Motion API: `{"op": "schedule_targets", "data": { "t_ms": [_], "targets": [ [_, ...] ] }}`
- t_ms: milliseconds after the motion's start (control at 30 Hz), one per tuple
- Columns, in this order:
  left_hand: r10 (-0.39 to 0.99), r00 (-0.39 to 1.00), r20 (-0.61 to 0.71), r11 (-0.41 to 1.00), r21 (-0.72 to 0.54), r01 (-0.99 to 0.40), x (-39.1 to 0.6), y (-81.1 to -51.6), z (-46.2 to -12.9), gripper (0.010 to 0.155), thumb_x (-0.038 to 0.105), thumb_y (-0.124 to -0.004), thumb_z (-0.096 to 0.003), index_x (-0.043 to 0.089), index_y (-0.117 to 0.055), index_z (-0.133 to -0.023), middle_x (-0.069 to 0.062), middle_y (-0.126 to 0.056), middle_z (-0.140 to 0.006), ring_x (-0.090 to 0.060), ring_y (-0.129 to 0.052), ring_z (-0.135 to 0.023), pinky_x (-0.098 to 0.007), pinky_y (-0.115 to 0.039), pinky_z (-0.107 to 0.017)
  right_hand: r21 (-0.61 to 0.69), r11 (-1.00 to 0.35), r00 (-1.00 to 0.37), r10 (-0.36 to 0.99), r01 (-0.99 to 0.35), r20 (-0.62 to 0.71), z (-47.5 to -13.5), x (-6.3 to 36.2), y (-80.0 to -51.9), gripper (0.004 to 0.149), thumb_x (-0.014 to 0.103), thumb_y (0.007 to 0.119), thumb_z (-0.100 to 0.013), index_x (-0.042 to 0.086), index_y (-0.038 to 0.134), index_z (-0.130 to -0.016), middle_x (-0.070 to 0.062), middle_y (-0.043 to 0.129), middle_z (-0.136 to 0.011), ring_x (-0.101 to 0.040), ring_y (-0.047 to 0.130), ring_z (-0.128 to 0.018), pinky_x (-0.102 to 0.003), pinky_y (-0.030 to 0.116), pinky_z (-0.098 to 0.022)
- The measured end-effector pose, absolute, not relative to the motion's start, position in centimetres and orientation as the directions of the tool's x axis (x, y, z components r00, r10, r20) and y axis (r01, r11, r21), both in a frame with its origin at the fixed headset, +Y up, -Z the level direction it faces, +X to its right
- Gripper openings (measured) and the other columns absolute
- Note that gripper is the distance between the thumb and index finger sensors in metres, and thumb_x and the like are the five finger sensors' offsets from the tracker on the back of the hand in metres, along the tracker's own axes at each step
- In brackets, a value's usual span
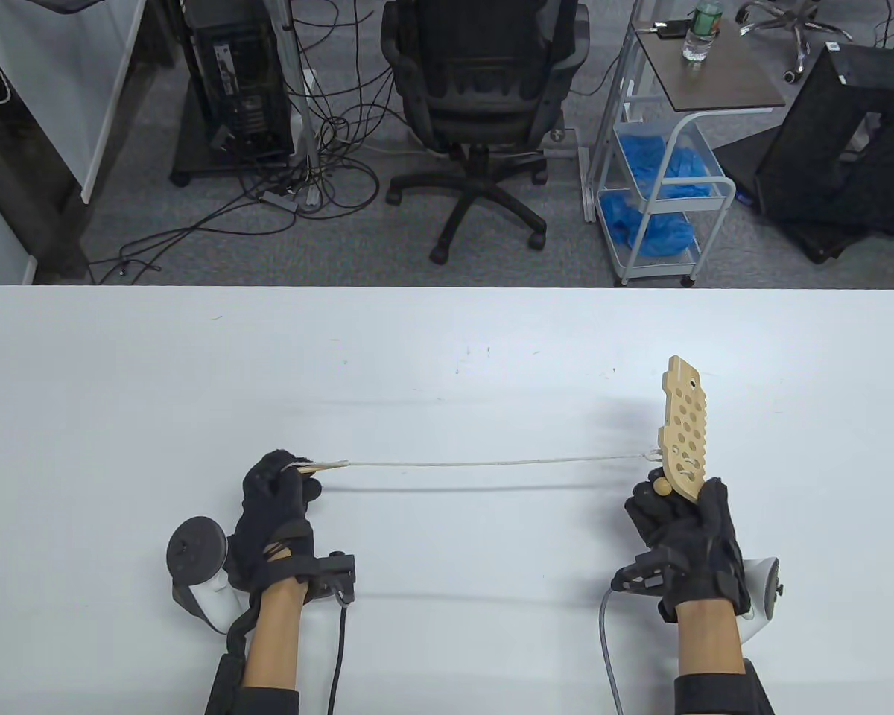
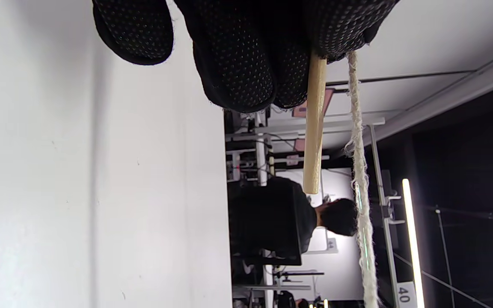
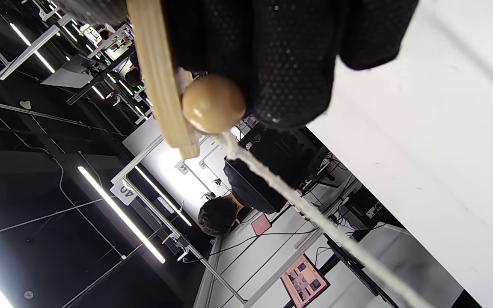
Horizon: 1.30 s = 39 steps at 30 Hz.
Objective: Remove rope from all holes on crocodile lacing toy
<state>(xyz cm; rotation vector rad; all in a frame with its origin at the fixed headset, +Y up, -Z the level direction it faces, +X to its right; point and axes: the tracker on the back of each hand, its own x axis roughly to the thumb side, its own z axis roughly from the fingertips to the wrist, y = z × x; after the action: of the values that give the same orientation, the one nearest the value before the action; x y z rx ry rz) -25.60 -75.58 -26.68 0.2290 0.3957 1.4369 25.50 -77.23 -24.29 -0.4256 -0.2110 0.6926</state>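
Left hand (image 1: 277,500) in a black dotted glove, near the table's front edge: fingers curled, pinching the slim pale wooden lacing needle (image 1: 319,467) together with the cream twisted rope (image 1: 492,463). Right hand (image 1: 685,527), same edge, further right: fingers wrapped round the lower end of the flat light-wood crocodile board with round holes (image 1: 684,432), held upright, clear of the surface. Rope runs taut between the hands above the white table (image 1: 447,357) and is threaded through the board's lower holes; a round wooden bead (image 3: 213,103) sits against the board beside the fingers (image 3: 289,64). Bare tabletop lies toward the far edge.
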Motion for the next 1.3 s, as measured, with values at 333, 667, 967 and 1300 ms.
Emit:
{"op": "schedule_targets", "data": {
  "t_ms": [333,667,967,1300],
  "targets": [
    [0.991,0.020,-0.130,0.070,0.393,-0.917,-25.8,-75.8,-26.6,0.044,0.044,-0.069,-0.0545,0.038,-0.063,-0.098,0.009,-0.089,-0.086,-0.009,-0.094,-0.070,-0.051,-0.073,-0.068,-0.452,0.715,0.777,0.626,-0.534,0.072,-24.3,25.7,-77.6,0.050,0.044,0.067,-0.050,0.005,0.069,-0.082,-0.017,0.087,-0.077,-0.034,0.095,-0.059,-0.061,0.070,-0.056],
    [0.993,0.012,-0.122,0.057,0.371,-0.927,-25.5,-75.7,-26.7,0.044,0.044,-0.071,-0.0540,0.037,-0.066,-0.097,0.008,-0.092,-0.083,-0.009,-0.096,-0.067,-0.052,-0.074,-0.067,-0.451,0.698,0.761,0.646,-0.556,0.061,-24.4,25.5,-77.6,0.050,0.043,0.068,-0.050,0.005,0.069,-0.082,-0.018,0.088,-0.077,-0.035,0.095,-0.058,-0.061,0.070,-0.056],
    [0.990,0.102,-0.093,0.127,0.325,-0.937,-24.5,-75.2,-27.2,0.044,0.042,-0.074,-0.0513,0.035,-0.072,-0.094,0.006,-0.096,-0.077,-0.011,-0.098,-0.062,-0.054,-0.075,-0.065,-0.441,0.589,0.651,0.759,-0.677,0.015,-24.7,24.5,-77.4,0.050,0.042,0.069,-0.049,0.004,0.070,-0.081,-0.020,0.088,-0.075,-0.036,0.095,-0.057,-0.062,0.069,-0.055],
    [0.956,0.293,-0.031,0.293,0.199,-0.935,-22.0,-74.7,-27.7,0.043,0.041,-0.076,-0.0500,0.034,-0.075,-0.093,0.004,-0.098,-0.075,-0.013,-0.099,-0.059,-0.055,-0.075,-0.064,-0.351,0.427,0.473,0.879,-0.834,-0.056,-25.3,21.8,-77.5,0.050,0.040,0.072,-0.047,0.002,0.073,-0.079,-0.022,0.090,-0.072,-0.038,0.096,-0.053,-0.063,0.070,-0.052]
  ]
}}
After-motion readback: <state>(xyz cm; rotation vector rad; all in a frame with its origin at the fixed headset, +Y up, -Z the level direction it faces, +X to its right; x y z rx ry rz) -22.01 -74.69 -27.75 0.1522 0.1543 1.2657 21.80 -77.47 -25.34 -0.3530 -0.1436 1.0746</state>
